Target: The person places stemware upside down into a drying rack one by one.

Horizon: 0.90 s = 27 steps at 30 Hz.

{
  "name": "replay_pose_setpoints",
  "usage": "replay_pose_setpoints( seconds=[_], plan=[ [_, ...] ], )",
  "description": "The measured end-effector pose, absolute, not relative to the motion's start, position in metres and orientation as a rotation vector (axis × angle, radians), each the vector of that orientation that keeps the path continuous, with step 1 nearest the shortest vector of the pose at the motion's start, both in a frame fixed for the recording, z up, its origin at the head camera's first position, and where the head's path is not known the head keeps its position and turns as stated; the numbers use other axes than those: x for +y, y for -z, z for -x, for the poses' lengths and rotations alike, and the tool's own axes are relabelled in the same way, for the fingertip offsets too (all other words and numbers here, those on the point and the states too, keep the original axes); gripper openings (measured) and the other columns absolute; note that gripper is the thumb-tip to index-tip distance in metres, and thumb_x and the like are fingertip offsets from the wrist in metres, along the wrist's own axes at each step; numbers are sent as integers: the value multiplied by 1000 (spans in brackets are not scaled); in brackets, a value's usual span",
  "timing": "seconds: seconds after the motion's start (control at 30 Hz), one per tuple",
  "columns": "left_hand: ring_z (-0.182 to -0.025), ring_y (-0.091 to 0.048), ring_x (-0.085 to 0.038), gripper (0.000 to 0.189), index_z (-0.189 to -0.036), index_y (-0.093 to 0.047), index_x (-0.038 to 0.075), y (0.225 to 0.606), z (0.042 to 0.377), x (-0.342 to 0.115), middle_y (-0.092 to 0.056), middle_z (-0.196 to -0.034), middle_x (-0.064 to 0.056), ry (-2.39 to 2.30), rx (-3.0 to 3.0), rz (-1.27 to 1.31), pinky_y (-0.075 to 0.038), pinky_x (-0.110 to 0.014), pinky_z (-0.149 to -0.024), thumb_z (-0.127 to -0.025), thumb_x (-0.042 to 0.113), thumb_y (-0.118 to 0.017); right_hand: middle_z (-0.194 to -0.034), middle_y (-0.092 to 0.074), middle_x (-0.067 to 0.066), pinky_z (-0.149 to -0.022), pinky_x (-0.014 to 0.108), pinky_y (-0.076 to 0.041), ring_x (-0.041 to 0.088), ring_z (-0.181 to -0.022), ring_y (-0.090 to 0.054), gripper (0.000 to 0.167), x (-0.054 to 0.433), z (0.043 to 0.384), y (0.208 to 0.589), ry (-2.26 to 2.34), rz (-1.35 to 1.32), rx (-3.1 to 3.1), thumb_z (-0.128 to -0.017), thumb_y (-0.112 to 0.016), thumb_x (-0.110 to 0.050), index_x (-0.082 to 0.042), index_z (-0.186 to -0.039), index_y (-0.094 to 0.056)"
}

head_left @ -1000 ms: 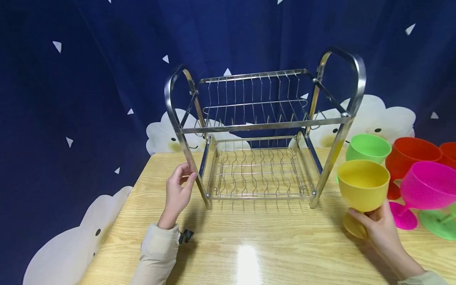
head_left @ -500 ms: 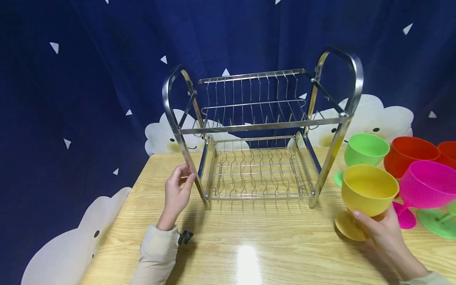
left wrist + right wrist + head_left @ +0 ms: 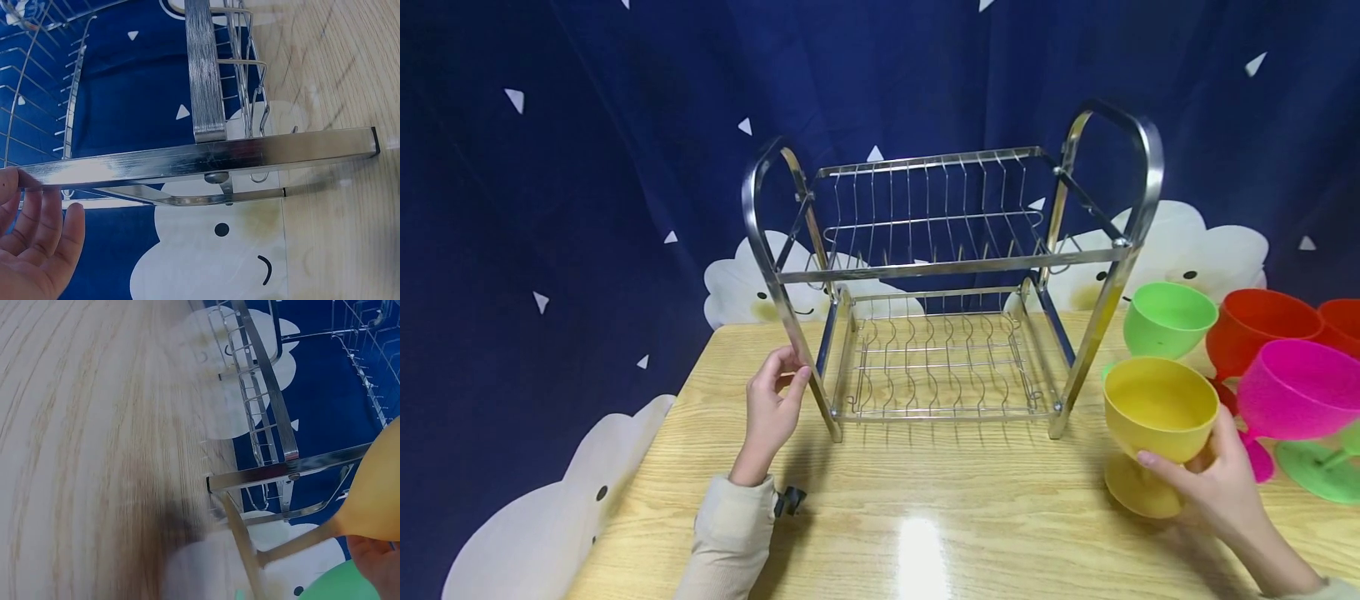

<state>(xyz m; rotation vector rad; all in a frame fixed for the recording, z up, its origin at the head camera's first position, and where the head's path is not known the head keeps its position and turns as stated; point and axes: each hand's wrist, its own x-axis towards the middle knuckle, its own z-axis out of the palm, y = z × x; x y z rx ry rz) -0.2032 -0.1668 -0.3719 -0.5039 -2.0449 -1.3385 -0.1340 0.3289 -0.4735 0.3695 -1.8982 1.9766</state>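
Observation:
A two-tier metal dish rack [image 3: 947,416] stands on the wooden table in the head view. My left hand [image 3: 775,408] is at its left front leg, thumb and fingers pinching the bar; in the left wrist view, the fingers [image 3: 47,228] lie along one side of that metal bar [image 3: 137,164]. To the right of the rack, my right hand [image 3: 1217,479] grips a yellow plastic goblet [image 3: 1150,417] around the underside of its bowl. The goblet is nearly upright, foot downward; whether the foot touches the table I cannot tell. In the right wrist view, its stem [image 3: 300,542] and foot show near a rack leg.
A light green goblet [image 3: 1168,321], a red goblet [image 3: 1255,333] and a pink goblet [image 3: 1300,392] stand at the right, close to my right hand. Another red one [image 3: 1343,323] and a green foot [image 3: 1318,471] show by the edge. A blue curtain [image 3: 587,208] hangs behind the table.
The yellow goblet in my right hand first shifted right, then back left and slightly nearer to me, and it now stands more upright. My left hand stays at the rack leg.

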Motion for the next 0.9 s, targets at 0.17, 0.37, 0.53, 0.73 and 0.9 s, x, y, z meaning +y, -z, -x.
replay_pose_setpoints(
  seconds=[0.17,0.37,0.53,0.73,0.9],
  plan=[
    [-75,-55,-20,15,-96,-55,-15,357,192,-160,-59,-80,-23,1305,-2045,520,-48,-17,-65,-81,-16,-56,-136,-28,21,-89,17,-40,23,-116,-38,103,307,122,439,-1965,-455,-1871,-57,-64,30,-5,-142,-16],
    [-74,-56,-25,14,-94,-54,-16,349,185,-157,-59,-79,-24,1294,-2051,522,-50,-21,-64,-80,-16,-56,-129,-36,16,-89,16,-37,17,-111,-41,99,281,106,400,-1926,-522,-1814,-55,-58,33,1,-139,-18],
    [-74,-56,-23,14,-94,-54,-16,349,186,-158,-58,-79,-24,1290,-2045,527,-49,-20,-64,-80,-17,-56,-127,-38,15,-87,16,-40,17,-109,-43,98,273,100,388,-1915,-604,-1768,-52,-54,37,5,-138,-19],
    [-73,-56,-23,14,-93,-54,-16,349,186,-159,-58,-79,-24,1297,-2047,529,-48,-17,-65,-80,-17,-56,-127,-40,14,-87,16,-41,17,-109,-44,100,271,100,381,-1929,-698,-1739,-49,-53,38,6,-137,-19],
    [-74,-56,-23,14,-93,-54,-16,348,186,-158,-59,-79,-24,1307,-2046,533,-49,-17,-65,-79,-17,-56,-126,-42,12,-86,16,-41,15,-108,-45,99,264,97,371,-1899,-709,-1796,-50,-54,37,6,-137,-19]
  ],
)
